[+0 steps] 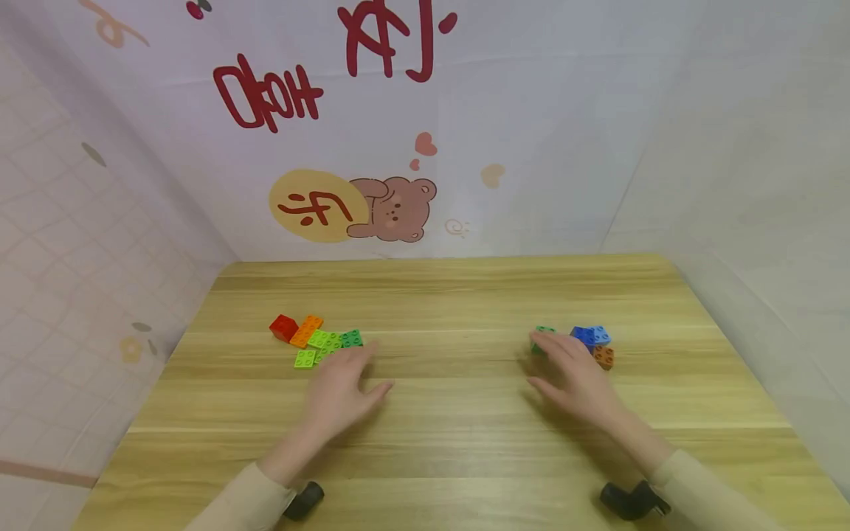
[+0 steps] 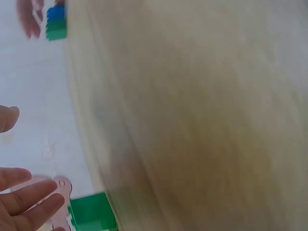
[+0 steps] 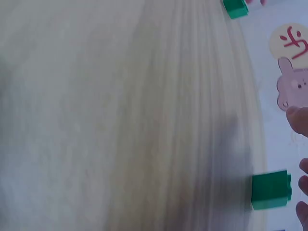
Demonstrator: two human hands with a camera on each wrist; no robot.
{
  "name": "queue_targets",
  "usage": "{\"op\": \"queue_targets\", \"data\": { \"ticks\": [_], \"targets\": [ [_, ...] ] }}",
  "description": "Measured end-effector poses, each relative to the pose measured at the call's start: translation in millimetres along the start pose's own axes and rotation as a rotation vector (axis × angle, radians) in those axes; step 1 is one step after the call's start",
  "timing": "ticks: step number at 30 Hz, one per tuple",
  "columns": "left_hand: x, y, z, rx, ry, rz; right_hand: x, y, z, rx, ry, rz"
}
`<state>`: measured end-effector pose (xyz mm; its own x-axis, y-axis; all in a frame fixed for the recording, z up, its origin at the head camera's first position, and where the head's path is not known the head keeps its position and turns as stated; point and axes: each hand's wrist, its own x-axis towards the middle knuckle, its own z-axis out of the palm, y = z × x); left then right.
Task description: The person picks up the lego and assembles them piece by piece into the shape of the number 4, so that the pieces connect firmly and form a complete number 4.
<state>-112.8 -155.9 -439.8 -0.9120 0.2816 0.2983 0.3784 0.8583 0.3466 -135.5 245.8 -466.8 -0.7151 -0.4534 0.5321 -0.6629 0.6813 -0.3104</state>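
Close by left hand point(image 1: 340, 387) lies one green brick point(image 2: 93, 211); by right hand point(image 1: 581, 380), another point(image 3: 269, 190).

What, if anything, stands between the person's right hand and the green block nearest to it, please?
Nothing visible does: the right wrist view shows no other thing between the right hand and the green block. The dark blue block and brown block lie to the green block's right.

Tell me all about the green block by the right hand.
The green block is a boxy, plastic-looking toy brick, standing studs up on the wooden table. In the head view, the right hand partly covers it; the right wrist view shows a gap between it and the fingers. A dark blue block sits nearby, to its right.
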Motion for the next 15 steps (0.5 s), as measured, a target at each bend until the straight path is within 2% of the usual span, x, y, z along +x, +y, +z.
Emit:
{"op": "queue_targets", "data": {
  "ticks": [4, 9, 15],
  "targets": [
    [-0.4, -10.2, -5.4, -0.027, 0.035, -0.036, 1.1, 10.2, -5.7, 0.009, 0.024, 0.013],
    [-0.4, -20.3, -9.9, -0.058, 0.067, -0.045, 4.3, 25.7, -11.7, 0.003, 0.046, 0.023],
    [1.4, -29.8, -12.8, -0.127, 0.101, -0.065, 8.8, 39.1, -16.9, 0.038, 0.004, 0.053]
  ]
}}
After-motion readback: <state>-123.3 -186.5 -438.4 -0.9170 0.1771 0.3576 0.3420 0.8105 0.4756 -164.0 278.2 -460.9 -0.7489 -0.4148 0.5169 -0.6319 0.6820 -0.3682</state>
